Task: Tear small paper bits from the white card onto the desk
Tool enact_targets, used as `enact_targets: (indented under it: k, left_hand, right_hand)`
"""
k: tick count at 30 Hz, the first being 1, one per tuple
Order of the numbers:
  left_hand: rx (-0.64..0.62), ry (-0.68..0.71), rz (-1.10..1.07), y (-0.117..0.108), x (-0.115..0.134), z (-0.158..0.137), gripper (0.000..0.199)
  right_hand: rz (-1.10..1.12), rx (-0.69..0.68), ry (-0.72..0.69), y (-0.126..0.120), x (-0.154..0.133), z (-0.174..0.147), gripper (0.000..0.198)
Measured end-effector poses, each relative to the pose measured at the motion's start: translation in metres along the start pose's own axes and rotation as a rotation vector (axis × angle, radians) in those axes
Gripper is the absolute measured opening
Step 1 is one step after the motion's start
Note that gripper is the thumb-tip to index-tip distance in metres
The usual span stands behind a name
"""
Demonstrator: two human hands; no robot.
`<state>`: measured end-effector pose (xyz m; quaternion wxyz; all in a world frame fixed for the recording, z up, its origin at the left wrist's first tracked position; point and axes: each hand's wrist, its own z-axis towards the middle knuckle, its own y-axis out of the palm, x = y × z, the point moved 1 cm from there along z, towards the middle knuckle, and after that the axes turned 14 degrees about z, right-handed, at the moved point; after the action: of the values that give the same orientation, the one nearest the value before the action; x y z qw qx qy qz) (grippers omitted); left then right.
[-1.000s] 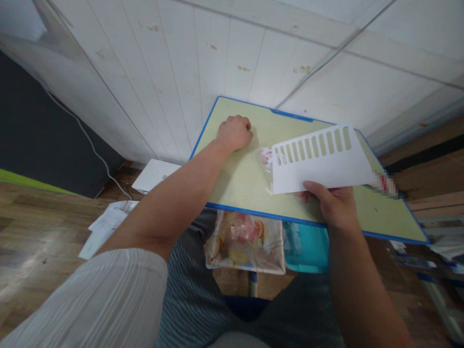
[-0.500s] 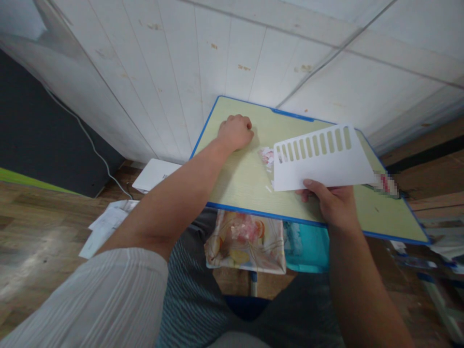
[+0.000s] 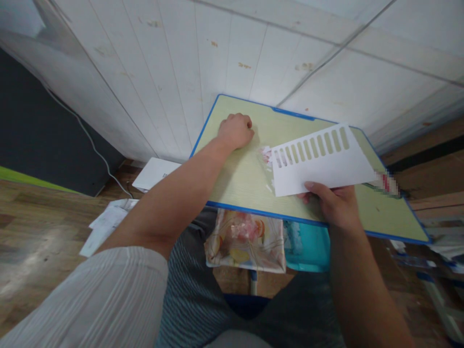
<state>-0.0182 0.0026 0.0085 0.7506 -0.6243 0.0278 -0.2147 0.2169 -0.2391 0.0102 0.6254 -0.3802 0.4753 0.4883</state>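
Note:
My right hand grips a white slotted card at its near edge, thumb on top and fingers underneath. The card is tilted above the table, with a row of long rounded slots along its far side. Under its left end lies a clear bag of small white and pinkish pieces, partly covered. My left hand rests on the pale yellow table to the left of the bag. Its fingers are curled closed, and the palm side is hidden, so anything inside cannot be seen.
The small table has a blue rim and stands against a white panelled wall. Below its near edge are a patterned tray and a turquoise tray. A white box and papers lie on the floor at left.
The card's left end has dipped and moved slightly nearer to me, covering more of the bag. My left hand stays where it was.

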Motion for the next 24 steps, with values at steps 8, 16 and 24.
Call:
enact_targets:
  k: [8,16,24]
  left_hand:
    - [-0.014,-0.014,0.000,-0.0019,0.0017,-0.0007,0.036]
    - [-0.026,-0.019,0.009,-0.0042,0.0031,-0.0026,0.037]
    - [-0.025,-0.003,-0.003,-0.0046,0.0015,-0.0032,0.041]
  right_hand:
    - [-0.052,-0.107,0.109,-0.0064,-0.0027,-0.0037,0.043]
    - [-0.085,-0.140,0.089,-0.0019,-0.0070,-0.0037,0.051]
    - [-0.085,-0.189,0.134,-0.0038,-0.0092,-0.0079,0.049]
